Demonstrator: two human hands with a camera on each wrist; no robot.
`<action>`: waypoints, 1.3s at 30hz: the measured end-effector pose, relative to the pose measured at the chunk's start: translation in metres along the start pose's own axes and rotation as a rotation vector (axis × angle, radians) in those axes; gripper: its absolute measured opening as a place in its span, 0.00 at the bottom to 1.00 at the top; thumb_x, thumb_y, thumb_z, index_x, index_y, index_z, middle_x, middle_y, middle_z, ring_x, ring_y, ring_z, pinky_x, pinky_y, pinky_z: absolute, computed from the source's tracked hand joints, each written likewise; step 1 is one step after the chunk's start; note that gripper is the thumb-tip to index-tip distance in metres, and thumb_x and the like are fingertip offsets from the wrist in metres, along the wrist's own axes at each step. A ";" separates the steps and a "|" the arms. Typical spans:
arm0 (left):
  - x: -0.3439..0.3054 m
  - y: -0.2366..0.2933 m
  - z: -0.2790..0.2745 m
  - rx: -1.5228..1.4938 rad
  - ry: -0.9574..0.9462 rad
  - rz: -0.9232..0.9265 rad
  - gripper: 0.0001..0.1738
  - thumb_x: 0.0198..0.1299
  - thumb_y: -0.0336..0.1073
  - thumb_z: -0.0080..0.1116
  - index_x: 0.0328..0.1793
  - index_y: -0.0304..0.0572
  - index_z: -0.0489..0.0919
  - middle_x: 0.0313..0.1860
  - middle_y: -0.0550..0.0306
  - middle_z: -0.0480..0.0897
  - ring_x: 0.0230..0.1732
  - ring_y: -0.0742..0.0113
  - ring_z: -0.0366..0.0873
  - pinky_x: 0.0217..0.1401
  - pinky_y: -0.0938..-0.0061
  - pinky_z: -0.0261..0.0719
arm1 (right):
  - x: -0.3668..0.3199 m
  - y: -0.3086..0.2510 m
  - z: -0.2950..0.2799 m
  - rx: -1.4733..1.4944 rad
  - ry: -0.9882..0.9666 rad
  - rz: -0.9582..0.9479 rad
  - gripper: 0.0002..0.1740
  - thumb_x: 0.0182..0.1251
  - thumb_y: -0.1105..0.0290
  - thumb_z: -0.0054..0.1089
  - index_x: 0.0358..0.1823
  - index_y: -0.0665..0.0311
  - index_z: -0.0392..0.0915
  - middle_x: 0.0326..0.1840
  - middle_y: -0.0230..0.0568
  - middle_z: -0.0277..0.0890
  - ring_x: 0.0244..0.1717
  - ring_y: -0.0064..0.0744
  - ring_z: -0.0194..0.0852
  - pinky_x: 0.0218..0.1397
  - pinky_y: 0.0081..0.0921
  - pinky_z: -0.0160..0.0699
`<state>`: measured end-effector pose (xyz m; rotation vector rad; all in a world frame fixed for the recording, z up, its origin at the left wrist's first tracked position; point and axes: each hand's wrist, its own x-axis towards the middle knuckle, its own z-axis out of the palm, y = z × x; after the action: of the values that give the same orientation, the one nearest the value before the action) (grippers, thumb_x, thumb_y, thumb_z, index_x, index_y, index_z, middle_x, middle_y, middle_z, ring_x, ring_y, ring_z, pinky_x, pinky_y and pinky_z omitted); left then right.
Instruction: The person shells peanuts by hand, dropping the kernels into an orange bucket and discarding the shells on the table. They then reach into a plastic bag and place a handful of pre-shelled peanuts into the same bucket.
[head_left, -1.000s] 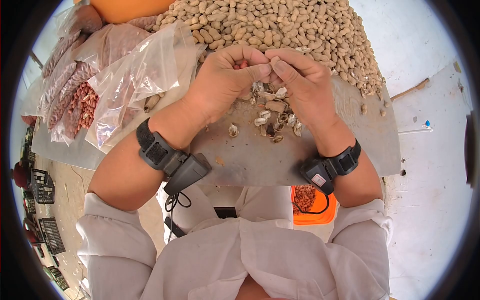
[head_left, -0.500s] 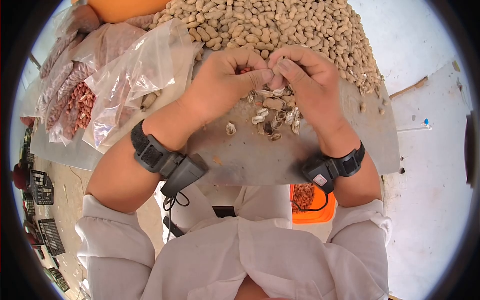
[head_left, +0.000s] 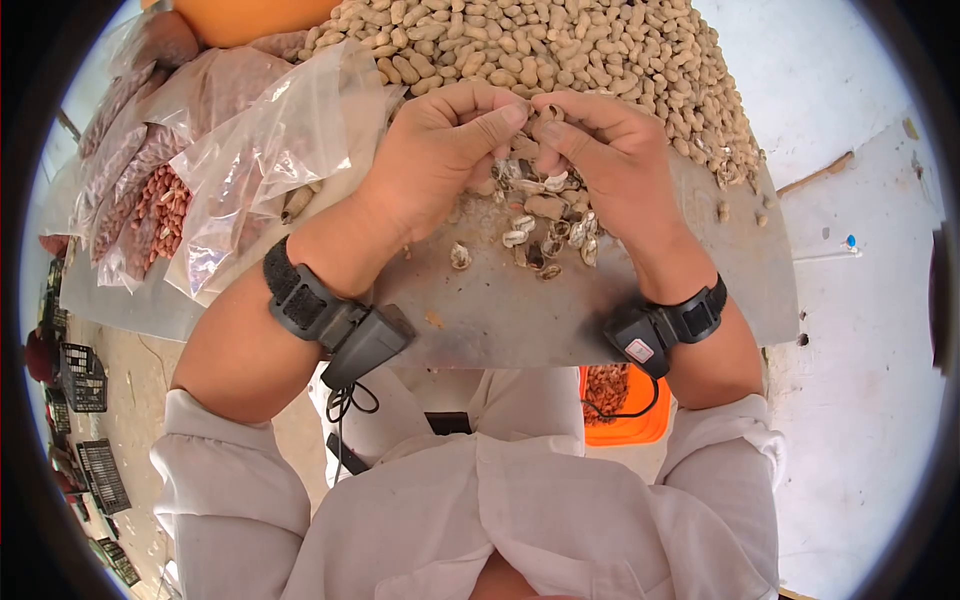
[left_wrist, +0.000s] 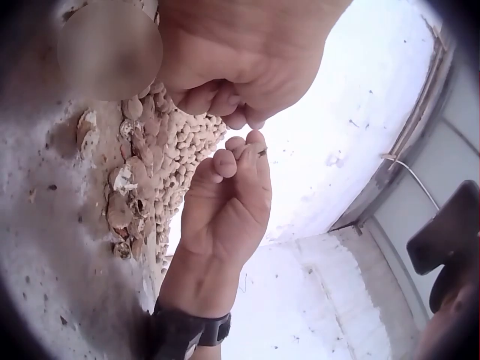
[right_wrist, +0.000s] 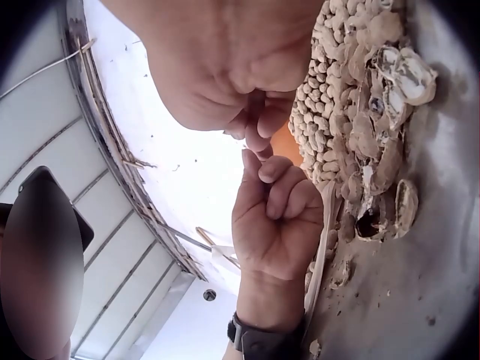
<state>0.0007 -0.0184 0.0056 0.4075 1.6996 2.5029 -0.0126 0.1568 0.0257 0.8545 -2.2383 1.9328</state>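
In the head view, my left hand (head_left: 430, 155) is curled, thumb against index finger; its palm is hidden, where red kernels showed moments ago. My right hand (head_left: 625, 165) pinches a peanut shell (head_left: 549, 118) between thumb and fingers, just right of the left fingertips. Both wrist views show the fingertips of the left hand (left_wrist: 247, 52) (right_wrist: 277, 225) and right hand (left_wrist: 225, 206) (right_wrist: 232, 67) nearly meeting. Broken shells (head_left: 545, 207) (right_wrist: 401, 82) lie on the grey tabletop (head_left: 480, 320) below the hands, and a large heap of unshelled peanuts (head_left: 570, 45) lies beyond.
Clear plastic bags (head_left: 285, 150), some filled with red kernels (head_left: 162, 210), lie at the left. An orange container (head_left: 250, 18) stands behind them. Under the table's near edge is an orange tray (head_left: 640, 425). Black crates (head_left: 85, 375) stand on the floor at far left.
The fingertips have drawn slightly apart, and the left hand has shifted a little up and left. Red kernels seen inside the left hand earlier are now out of sight. The shell in the right fingers shows more plainly.
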 end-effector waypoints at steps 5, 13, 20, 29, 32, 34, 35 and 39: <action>0.001 -0.001 0.002 0.109 0.005 0.005 0.09 0.59 0.36 0.60 0.42 0.41 0.78 0.27 0.67 0.75 0.22 0.84 0.63 0.20 0.88 0.56 | 0.003 0.006 -0.002 -0.045 -0.020 -0.036 0.13 0.58 0.77 0.58 0.46 0.69 0.78 0.30 0.35 0.78 0.30 0.20 0.76 0.35 0.17 0.76; 0.003 -0.009 -0.001 0.237 0.009 0.073 0.08 0.59 0.38 0.60 0.39 0.42 0.78 0.27 0.69 0.76 0.23 0.85 0.64 0.22 0.89 0.64 | 0.000 0.004 0.004 -0.072 -0.058 -0.055 0.14 0.56 0.77 0.61 0.46 0.69 0.78 0.34 0.36 0.78 0.34 0.23 0.78 0.39 0.17 0.77; 0.003 -0.011 -0.004 0.200 -0.061 0.098 0.09 0.62 0.39 0.57 0.41 0.42 0.77 0.30 0.67 0.76 0.25 0.84 0.66 0.25 0.89 0.65 | 0.001 0.008 0.004 0.231 -0.084 0.048 0.12 0.58 0.77 0.60 0.45 0.70 0.78 0.35 0.39 0.79 0.32 0.25 0.79 0.34 0.18 0.79; 0.000 -0.010 0.004 0.191 -0.060 0.210 0.10 0.64 0.41 0.53 0.42 0.43 0.74 0.31 0.68 0.74 0.26 0.84 0.65 0.25 0.88 0.63 | 0.001 0.023 0.007 0.779 -0.069 0.108 0.09 0.60 0.81 0.55 0.42 0.70 0.77 0.34 0.43 0.79 0.33 0.31 0.81 0.36 0.21 0.82; 0.003 -0.017 0.002 0.184 -0.012 0.242 0.09 0.64 0.41 0.53 0.42 0.44 0.74 0.30 0.68 0.73 0.24 0.84 0.63 0.24 0.88 0.60 | 0.002 0.027 0.007 0.873 -0.078 0.142 0.09 0.61 0.81 0.55 0.42 0.70 0.77 0.34 0.43 0.79 0.34 0.32 0.81 0.38 0.22 0.82; 0.001 -0.013 0.005 0.077 0.002 0.191 0.08 0.63 0.37 0.54 0.40 0.40 0.74 0.28 0.67 0.74 0.23 0.83 0.65 0.24 0.87 0.62 | 0.003 0.030 0.007 0.884 -0.075 0.140 0.09 0.61 0.82 0.55 0.42 0.70 0.77 0.35 0.43 0.79 0.35 0.33 0.81 0.39 0.23 0.82; 0.001 -0.012 0.006 0.024 0.009 0.164 0.07 0.63 0.35 0.54 0.39 0.39 0.75 0.26 0.66 0.74 0.23 0.83 0.65 0.24 0.86 0.63 | 0.004 0.030 0.007 0.874 -0.068 0.133 0.09 0.61 0.81 0.55 0.43 0.70 0.76 0.35 0.43 0.79 0.35 0.33 0.81 0.40 0.24 0.81; 0.000 -0.011 0.003 -0.199 -0.041 0.015 0.06 0.66 0.36 0.50 0.40 0.43 0.73 0.27 0.66 0.72 0.19 0.83 0.57 0.21 0.87 0.55 | 0.003 0.030 0.007 0.781 -0.014 0.088 0.09 0.60 0.81 0.55 0.43 0.70 0.76 0.35 0.43 0.79 0.35 0.33 0.81 0.41 0.25 0.81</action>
<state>0.0011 -0.0114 -0.0036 0.4506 1.4208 2.6221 -0.0265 0.1506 -0.0013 0.8155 -1.5021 2.8908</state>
